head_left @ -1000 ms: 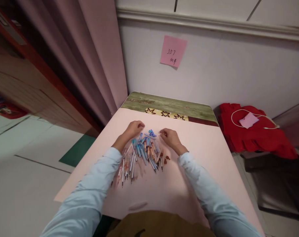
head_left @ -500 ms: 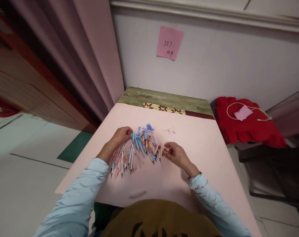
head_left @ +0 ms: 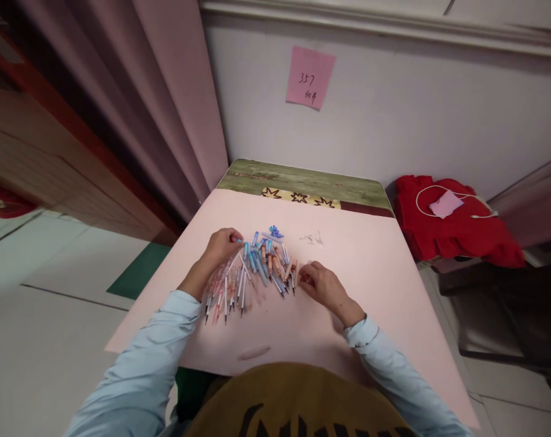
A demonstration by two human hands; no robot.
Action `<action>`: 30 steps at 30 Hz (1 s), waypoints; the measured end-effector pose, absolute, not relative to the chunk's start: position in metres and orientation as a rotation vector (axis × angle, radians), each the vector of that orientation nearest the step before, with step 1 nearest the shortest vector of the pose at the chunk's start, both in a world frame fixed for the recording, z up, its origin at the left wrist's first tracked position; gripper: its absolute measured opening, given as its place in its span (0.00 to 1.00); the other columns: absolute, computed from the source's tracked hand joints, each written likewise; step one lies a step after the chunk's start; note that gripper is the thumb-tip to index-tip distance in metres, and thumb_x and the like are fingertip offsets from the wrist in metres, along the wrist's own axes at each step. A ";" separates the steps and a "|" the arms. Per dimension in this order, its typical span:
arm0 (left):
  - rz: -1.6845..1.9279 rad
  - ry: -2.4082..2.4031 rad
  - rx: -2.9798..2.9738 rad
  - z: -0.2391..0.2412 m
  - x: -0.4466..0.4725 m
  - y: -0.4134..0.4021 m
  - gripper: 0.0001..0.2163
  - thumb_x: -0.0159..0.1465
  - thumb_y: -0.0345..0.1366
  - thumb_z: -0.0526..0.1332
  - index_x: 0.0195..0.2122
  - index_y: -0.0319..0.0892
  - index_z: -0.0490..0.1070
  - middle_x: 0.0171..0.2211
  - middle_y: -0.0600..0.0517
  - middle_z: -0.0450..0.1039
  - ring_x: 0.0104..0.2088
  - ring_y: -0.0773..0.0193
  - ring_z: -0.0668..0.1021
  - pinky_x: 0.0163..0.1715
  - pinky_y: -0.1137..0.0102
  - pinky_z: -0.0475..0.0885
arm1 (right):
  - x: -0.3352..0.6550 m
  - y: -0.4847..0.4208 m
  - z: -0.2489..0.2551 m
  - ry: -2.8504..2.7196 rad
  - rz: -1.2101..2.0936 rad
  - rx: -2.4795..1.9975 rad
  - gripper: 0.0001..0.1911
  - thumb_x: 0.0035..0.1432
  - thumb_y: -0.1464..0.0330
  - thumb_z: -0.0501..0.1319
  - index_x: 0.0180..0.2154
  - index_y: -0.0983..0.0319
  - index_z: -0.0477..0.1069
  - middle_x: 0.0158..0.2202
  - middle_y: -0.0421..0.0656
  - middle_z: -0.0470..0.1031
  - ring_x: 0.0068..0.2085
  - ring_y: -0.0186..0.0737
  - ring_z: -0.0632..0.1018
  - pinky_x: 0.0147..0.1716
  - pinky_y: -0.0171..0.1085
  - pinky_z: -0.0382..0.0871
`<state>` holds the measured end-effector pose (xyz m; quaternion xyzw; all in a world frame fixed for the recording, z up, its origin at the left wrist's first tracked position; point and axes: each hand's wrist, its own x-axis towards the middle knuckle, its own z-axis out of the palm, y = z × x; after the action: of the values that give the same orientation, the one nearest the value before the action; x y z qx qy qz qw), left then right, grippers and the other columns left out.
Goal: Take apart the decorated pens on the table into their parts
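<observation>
Pen parts lie in a loose heap across the middle of the table. My left hand [head_left: 224, 244] is at the heap's left edge, its fingertips pinched on a small blue pen part [head_left: 240, 240]. Curled at the right edge, my right hand [head_left: 324, 285] has thumb and fingers together beside peach pen barrels [head_left: 296, 272]; what they hold is hidden. Between the hands are blue barrels [head_left: 260, 264] and orange-brown ones [head_left: 270, 262]. White refills with dark tips [head_left: 243, 291] and clear pinkish tubes [head_left: 216, 291] lie below my left hand.
Small blue pieces [head_left: 275, 232] lie behind the heap, and tiny metallic bits, perhaps springs [head_left: 312, 238], to their right. One pale barrel [head_left: 254, 352] rests near the front edge of the pink-topped table [head_left: 371, 261]. A red cloth [head_left: 457, 233] covers something at right.
A blue part now shows more plainly at my left fingertips. My right fingers have drawn in slightly by the peach barrels. The heap looks nearly the same.
</observation>
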<state>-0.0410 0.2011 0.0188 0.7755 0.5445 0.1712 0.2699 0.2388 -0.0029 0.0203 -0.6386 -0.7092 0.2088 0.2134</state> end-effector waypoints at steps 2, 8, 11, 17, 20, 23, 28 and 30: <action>0.570 1.463 2.006 0.022 -0.035 0.204 0.10 0.51 0.40 0.66 0.32 0.42 0.77 0.26 0.54 0.74 0.28 0.64 0.74 0.29 0.71 0.65 | 0.238 -0.005 0.019 -2.006 0.530 -1.797 0.03 0.59 0.71 0.62 0.37 0.60 0.70 0.37 0.42 0.70 0.31 0.33 0.71 0.32 0.33 0.62; 0.641 1.353 1.981 0.032 0.007 0.214 0.11 0.52 0.39 0.66 0.34 0.41 0.78 0.27 0.53 0.75 0.29 0.64 0.74 0.31 0.71 0.67 | 0.240 -0.006 0.017 -1.967 0.562 -1.760 0.06 0.53 0.76 0.61 0.33 0.61 0.68 0.32 0.40 0.69 0.29 0.33 0.69 0.31 0.32 0.61; 0.562 1.455 2.025 0.032 0.029 0.223 0.10 0.53 0.35 0.65 0.37 0.41 0.78 0.30 0.52 0.76 0.31 0.64 0.76 0.34 0.71 0.68 | 0.248 0.010 0.024 -1.868 0.510 -1.775 0.04 0.53 0.74 0.61 0.32 0.61 0.69 0.30 0.40 0.69 0.29 0.34 0.69 0.31 0.33 0.61; 0.493 1.526 2.094 0.029 0.059 0.236 0.13 0.53 0.29 0.65 0.40 0.42 0.78 0.36 0.50 0.79 0.37 0.62 0.77 0.40 0.70 0.69 | 0.249 0.092 0.032 -1.759 0.393 -1.889 0.06 0.53 0.72 0.63 0.36 0.62 0.74 0.34 0.44 0.74 0.34 0.38 0.72 0.37 0.35 0.64; 0.445 1.528 2.133 0.025 0.064 0.234 0.10 0.53 0.29 0.65 0.37 0.43 0.78 0.36 0.49 0.79 0.38 0.60 0.77 0.42 0.68 0.69 | 0.236 0.126 0.026 -1.759 0.421 -1.948 0.08 0.53 0.74 0.63 0.37 0.64 0.76 0.36 0.46 0.76 0.35 0.39 0.73 0.38 0.35 0.64; 0.401 1.515 2.161 0.022 0.063 0.233 0.08 0.54 0.31 0.65 0.35 0.42 0.79 0.37 0.48 0.80 0.40 0.59 0.77 0.43 0.68 0.69 | 0.226 0.141 0.018 -1.784 0.451 -1.930 0.07 0.52 0.74 0.64 0.36 0.64 0.77 0.34 0.46 0.77 0.35 0.39 0.74 0.38 0.35 0.65; 0.401 1.485 2.192 0.032 0.048 0.225 0.12 0.58 0.35 0.64 0.42 0.41 0.79 0.44 0.45 0.79 0.45 0.56 0.77 0.47 0.67 0.68 | 0.231 0.124 0.022 -1.781 0.472 -1.899 0.11 0.55 0.72 0.64 0.42 0.63 0.77 0.37 0.46 0.79 0.36 0.38 0.76 0.39 0.35 0.66; 0.457 1.487 2.210 0.042 0.037 0.211 0.13 0.60 0.35 0.62 0.45 0.41 0.78 0.46 0.45 0.78 0.47 0.56 0.76 0.51 0.66 0.67 | 0.236 0.105 0.028 -1.779 0.506 -1.866 0.08 0.57 0.71 0.63 0.40 0.61 0.77 0.35 0.44 0.79 0.35 0.38 0.76 0.37 0.34 0.66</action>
<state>0.0366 0.2112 0.0417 0.7982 0.5368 0.1652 0.2177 0.2357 0.1052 0.0283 -0.6870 -0.6547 0.1864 0.2542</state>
